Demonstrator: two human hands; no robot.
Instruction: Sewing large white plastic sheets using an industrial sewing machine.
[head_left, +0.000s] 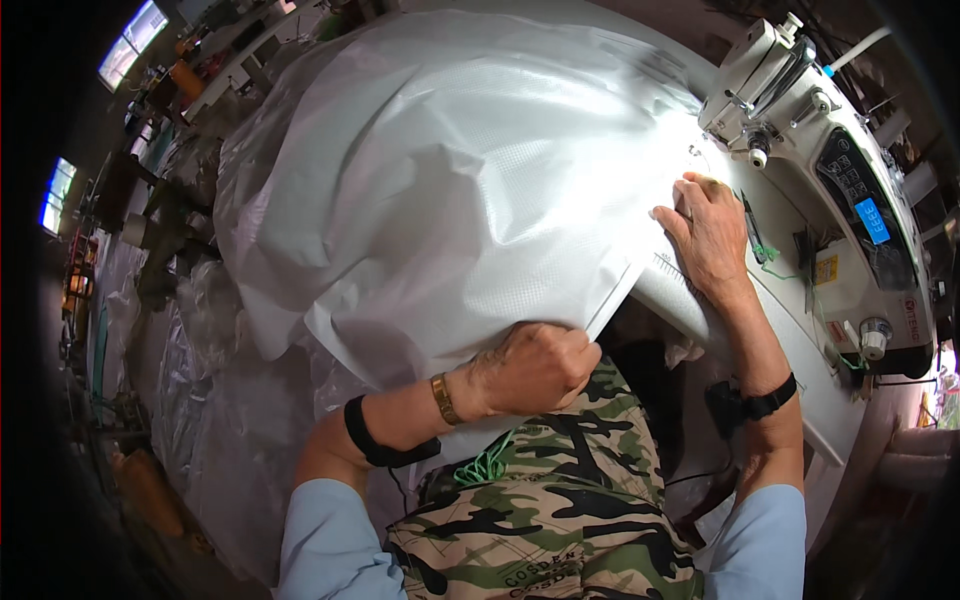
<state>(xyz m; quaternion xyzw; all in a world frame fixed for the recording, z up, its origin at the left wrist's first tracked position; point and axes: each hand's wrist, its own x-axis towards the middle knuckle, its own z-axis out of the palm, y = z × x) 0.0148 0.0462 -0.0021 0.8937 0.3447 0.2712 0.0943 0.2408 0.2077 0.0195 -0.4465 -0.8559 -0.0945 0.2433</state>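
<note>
A large white plastic sheet (400,190) with a fine grid texture spreads over the table and hangs toward my lap. My left hand (540,368) is closed in a fist on the sheet's near edge, above my thighs. By the needle area of a white sewing machine (800,160), my right hand (708,228) lies on the brightly lit work surface beside the sheet, its fingers bent and partly spread. Glare washes out the spot at its fingertips, so any hold on the sheet there is not clear.
Right of my right hand, dark tweezers (750,230) and green thread (766,254) lie on the machine bed. More green thread (484,466) rests on my lap. Clear plastic sheeting (220,420) hangs at the left. The machine has a lit blue display (872,221).
</note>
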